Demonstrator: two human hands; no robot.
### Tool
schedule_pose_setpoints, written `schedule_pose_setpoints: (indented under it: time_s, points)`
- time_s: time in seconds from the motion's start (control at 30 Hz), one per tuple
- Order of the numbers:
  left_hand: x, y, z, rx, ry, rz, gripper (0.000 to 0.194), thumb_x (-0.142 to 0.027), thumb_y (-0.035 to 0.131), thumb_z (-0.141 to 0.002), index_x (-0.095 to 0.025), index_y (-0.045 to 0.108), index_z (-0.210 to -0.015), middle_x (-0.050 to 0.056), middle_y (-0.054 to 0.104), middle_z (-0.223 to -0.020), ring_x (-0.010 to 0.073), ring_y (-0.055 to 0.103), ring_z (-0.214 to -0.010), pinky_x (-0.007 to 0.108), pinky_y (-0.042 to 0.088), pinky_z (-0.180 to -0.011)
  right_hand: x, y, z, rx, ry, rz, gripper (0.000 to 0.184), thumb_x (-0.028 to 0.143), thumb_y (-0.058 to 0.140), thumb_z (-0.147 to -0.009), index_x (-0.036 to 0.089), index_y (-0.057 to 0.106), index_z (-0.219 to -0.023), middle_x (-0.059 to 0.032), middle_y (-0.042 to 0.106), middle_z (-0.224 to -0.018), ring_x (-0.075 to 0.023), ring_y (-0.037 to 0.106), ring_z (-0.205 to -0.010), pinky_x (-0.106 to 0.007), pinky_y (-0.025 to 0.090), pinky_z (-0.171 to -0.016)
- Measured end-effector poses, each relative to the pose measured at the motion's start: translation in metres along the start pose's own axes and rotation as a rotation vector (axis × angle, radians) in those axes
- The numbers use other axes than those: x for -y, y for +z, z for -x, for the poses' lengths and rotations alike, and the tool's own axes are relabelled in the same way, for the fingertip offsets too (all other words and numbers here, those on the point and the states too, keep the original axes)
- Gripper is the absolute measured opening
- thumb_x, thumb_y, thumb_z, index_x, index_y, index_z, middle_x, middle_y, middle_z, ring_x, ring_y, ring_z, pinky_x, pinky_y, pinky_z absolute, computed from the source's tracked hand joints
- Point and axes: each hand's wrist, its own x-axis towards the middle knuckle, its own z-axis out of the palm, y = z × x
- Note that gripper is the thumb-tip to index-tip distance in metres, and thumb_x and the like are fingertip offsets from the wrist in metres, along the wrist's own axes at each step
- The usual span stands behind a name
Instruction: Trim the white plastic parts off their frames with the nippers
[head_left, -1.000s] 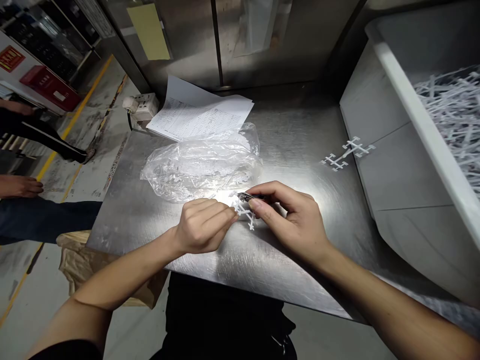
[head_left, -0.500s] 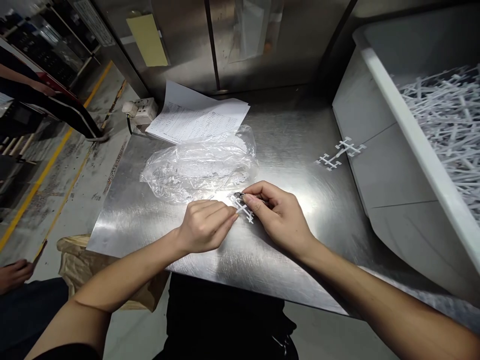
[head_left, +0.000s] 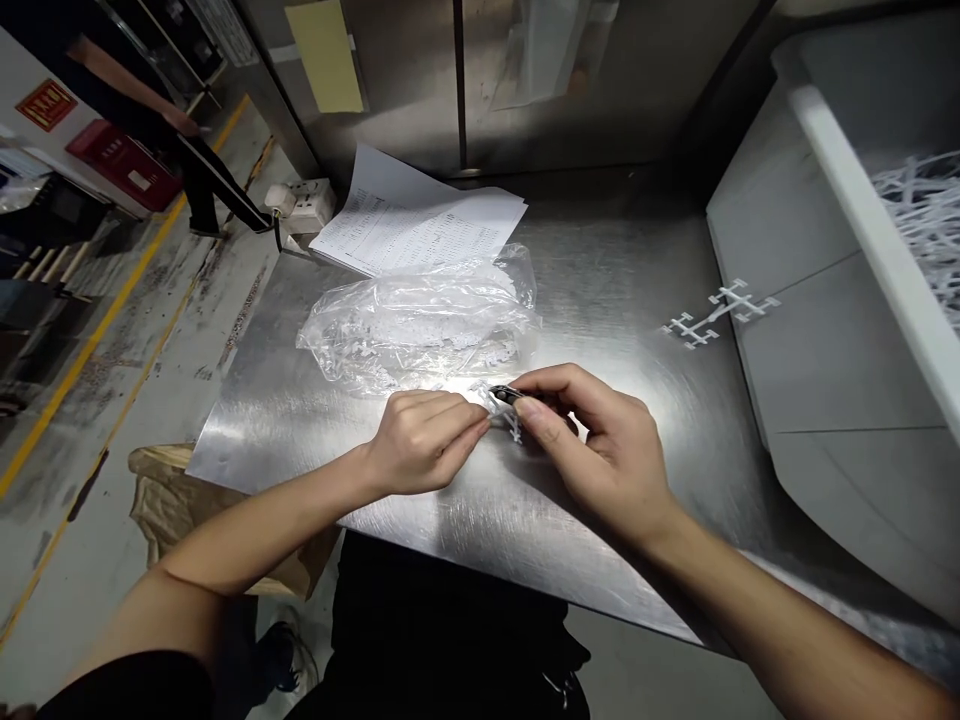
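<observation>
My left hand pinches one end of a small white plastic sprue piece just above the steel table. My right hand grips a small dark metal cutter whose tip touches the same piece. Both hands meet at the middle of the table, right in front of a clear plastic bag holding small white parts.
A second white sprue lies at the right, beside a large grey bin filled with white sprues. Printed papers and a power strip sit at the back left. A person walks on the floor at far left.
My hands stay together on the white piece with only slight shifts. The view has swung a little. The person on the left floor has moved farther away.
</observation>
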Motion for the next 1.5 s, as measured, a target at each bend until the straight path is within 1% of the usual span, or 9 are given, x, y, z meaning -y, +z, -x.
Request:
schedule_pose_setpoints:
  time_s: [0.13, 0.27, 0.6, 0.83, 1.07, 1.17, 1.27, 1.37, 1.5]
  points:
    - [0.0, 0.0, 0.001, -0.009, 0.007, -0.001, 0.01, -0.015, 0.062, -0.108, -0.016, 0.071, -0.103, 0.002, 0.079, -0.081, 0.0145, 0.074, -0.069, 0.027, 0.057, -0.064, -0.001, 0.002, 0.002, 0.02, -0.04, 0.046, 0.006, 0.027, 0.07, -0.105, 0.025, 0.076, -0.107, -0.0002, 0.077, -0.085, -0.0169, 0.066, -0.069, -0.032, 0.049, -0.062]
    - [-0.001, -0.001, 0.0, 0.001, 0.005, -0.014, 0.012, -0.016, 0.06, -0.109, -0.017, 0.07, -0.102, 0.001, 0.078, -0.08, 0.0138, 0.073, -0.068, 0.027, 0.056, -0.064, -0.002, 0.002, 0.001, 0.049, -0.029, 0.042, 0.008, 0.028, 0.069, -0.106, 0.025, 0.076, -0.106, -0.0007, 0.077, -0.084, -0.0168, 0.065, -0.067, -0.032, 0.047, -0.057]
    - [-0.004, -0.001, -0.002, 0.005, 0.039, -0.086, 0.016, -0.015, 0.06, -0.109, -0.018, 0.069, -0.097, 0.0, 0.073, -0.075, 0.0131, 0.068, -0.064, 0.028, 0.051, -0.062, -0.003, 0.007, 0.003, 0.022, -0.039, 0.047, 0.009, 0.028, 0.068, -0.107, 0.025, 0.076, -0.104, -0.0008, 0.08, -0.088, -0.0189, 0.07, -0.073, -0.034, 0.052, -0.065]
    - [-0.003, 0.001, 0.0, 0.027, 0.02, -0.085, 0.016, -0.016, 0.061, -0.108, -0.016, 0.07, -0.096, 0.0, 0.071, -0.073, 0.0135, 0.065, -0.063, 0.029, 0.049, -0.061, -0.011, 0.014, -0.001, -0.005, 0.093, -0.035, 0.012, 0.03, 0.069, -0.105, 0.022, 0.077, -0.099, -0.0008, 0.077, -0.084, -0.0176, 0.068, -0.072, -0.032, 0.05, -0.065]
    - [-0.003, 0.002, -0.001, 0.063, -0.027, -0.139, 0.02, -0.022, 0.061, -0.111, -0.016, 0.072, -0.094, 0.0, 0.071, -0.072, 0.0134, 0.065, -0.061, 0.028, 0.049, -0.06, -0.018, 0.012, -0.012, 0.039, 0.21, -0.138, 0.021, 0.037, 0.07, -0.103, 0.02, 0.075, -0.092, -0.0012, 0.071, -0.08, -0.0171, 0.062, -0.072, -0.031, 0.046, -0.065]
    - [0.001, -0.002, -0.002, 0.025, -0.009, -0.136, 0.016, -0.021, 0.066, -0.11, -0.015, 0.073, -0.097, 0.0, 0.074, -0.076, 0.0135, 0.069, -0.064, 0.027, 0.052, -0.062, -0.018, 0.005, -0.015, 0.06, 0.21, -0.166, 0.023, 0.04, 0.07, -0.104, 0.02, 0.075, -0.094, -0.0009, 0.069, -0.078, -0.0171, 0.061, -0.072, -0.031, 0.045, -0.063]
    - [0.005, -0.01, -0.004, -0.037, -0.002, -0.114, 0.008, -0.016, 0.068, -0.108, -0.015, 0.073, -0.102, 0.002, 0.079, -0.081, 0.0143, 0.073, -0.069, 0.027, 0.055, -0.066, -0.019, -0.003, -0.017, 0.017, 0.187, -0.157, 0.021, 0.04, 0.071, -0.103, 0.02, 0.075, -0.097, -0.0008, 0.068, -0.077, -0.0172, 0.059, -0.071, -0.031, 0.044, -0.062]
    - [0.009, -0.02, -0.007, -0.086, -0.023, -0.114, 0.008, -0.012, 0.067, -0.107, -0.015, 0.073, -0.102, 0.003, 0.08, -0.082, 0.0148, 0.075, -0.07, 0.026, 0.057, -0.066, -0.019, -0.009, -0.018, -0.024, 0.165, -0.154, 0.02, 0.04, 0.072, -0.102, 0.021, 0.075, -0.101, -0.0006, 0.068, -0.079, -0.0168, 0.058, -0.069, -0.032, 0.044, -0.062]
    - [0.012, -0.026, -0.008, -0.058, -0.067, -0.087, 0.012, -0.012, 0.067, -0.107, -0.016, 0.072, -0.097, 0.003, 0.079, -0.081, 0.0144, 0.075, -0.068, 0.026, 0.056, -0.066, -0.016, -0.01, -0.017, 0.023, 0.125, -0.133, 0.017, 0.037, 0.073, -0.102, 0.022, 0.077, -0.107, -0.003, 0.074, -0.088, -0.019, 0.065, -0.075, -0.034, 0.049, -0.067]
